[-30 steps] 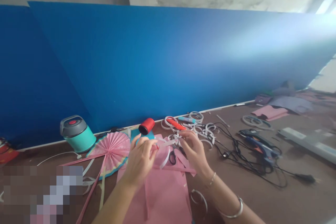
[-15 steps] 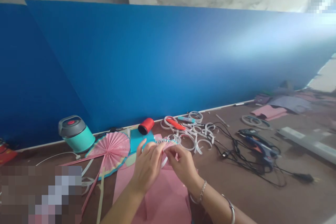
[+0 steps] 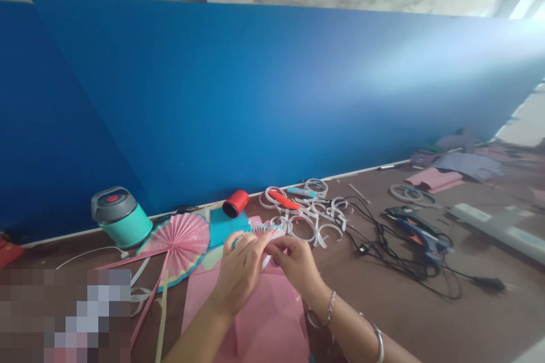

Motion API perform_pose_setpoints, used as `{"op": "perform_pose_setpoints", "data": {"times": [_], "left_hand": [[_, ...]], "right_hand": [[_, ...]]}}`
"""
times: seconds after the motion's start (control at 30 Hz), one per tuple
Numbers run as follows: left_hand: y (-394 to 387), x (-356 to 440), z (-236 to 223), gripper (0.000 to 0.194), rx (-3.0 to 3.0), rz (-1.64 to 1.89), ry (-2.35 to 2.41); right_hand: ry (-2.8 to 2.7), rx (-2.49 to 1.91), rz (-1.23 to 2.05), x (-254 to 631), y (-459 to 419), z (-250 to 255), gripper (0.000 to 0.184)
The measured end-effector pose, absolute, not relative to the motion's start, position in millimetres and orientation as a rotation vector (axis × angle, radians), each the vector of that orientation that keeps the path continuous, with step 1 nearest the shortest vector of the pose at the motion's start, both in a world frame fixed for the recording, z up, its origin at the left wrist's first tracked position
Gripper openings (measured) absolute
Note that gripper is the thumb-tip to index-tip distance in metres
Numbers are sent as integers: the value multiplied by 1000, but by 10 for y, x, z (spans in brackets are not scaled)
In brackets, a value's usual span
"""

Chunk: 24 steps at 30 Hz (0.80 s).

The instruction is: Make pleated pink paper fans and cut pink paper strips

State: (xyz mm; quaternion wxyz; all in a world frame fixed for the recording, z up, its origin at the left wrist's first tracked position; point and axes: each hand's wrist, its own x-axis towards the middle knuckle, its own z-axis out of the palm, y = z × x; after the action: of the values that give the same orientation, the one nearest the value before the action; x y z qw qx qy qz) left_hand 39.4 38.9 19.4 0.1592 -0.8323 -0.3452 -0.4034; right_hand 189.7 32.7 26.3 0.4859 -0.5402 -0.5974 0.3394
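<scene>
Between my hands is a small bundle of pleated pink paper [image 3: 267, 230] with a blue-and-white edge, its folds pressed together. My left hand [image 3: 242, 272] has its fingers closed round the near end of the pleats. The thumb and fingers of my right hand [image 3: 297, 268] pinch the same end from the other side. Under both hands lie sheets of pink paper [image 3: 270, 315]. An opened pink paper fan [image 3: 181, 244] with a blue and cream border rests to the left, long strips reaching from it. What sits right between my fingertips is partly hidden.
Behind the pink sheets are a red thread spool [image 3: 235, 203] and blue paper [image 3: 227, 226]. White strip coils [image 3: 303, 228] and a red cutter [image 3: 283, 198] lie beyond. A glue gun [image 3: 419, 238] with black cables is right; a teal jar [image 3: 128, 224] stands left. A blue partition [image 3: 255, 96] rises behind.
My left hand's fingers have drawn in more, and the pleated edge shows more plainly above them. My right hand's pinch has barely moved. The view has shifted slightly.
</scene>
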Motion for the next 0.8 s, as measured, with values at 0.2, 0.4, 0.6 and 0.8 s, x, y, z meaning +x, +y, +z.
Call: {"op": "perform_pose_setpoints", "data": {"times": [0.2,0.4,0.6,0.8], "left_hand": [[392,377,166,45,-2423,-1119,-950],[391,382,143,46,-2453,-1144,-918],[414,379,125,46,-2431,-1159,-934],[417,383,124,46,-2435,-1166,-923]], "right_hand": [[-1482,-1309,847,1910,335,269,21],[-1526,-1319,811,1922,336,282,22],[-1518,-1316,862,1934,334,323,20],[-1550,-1298,842,1949,338,335,23]]}}
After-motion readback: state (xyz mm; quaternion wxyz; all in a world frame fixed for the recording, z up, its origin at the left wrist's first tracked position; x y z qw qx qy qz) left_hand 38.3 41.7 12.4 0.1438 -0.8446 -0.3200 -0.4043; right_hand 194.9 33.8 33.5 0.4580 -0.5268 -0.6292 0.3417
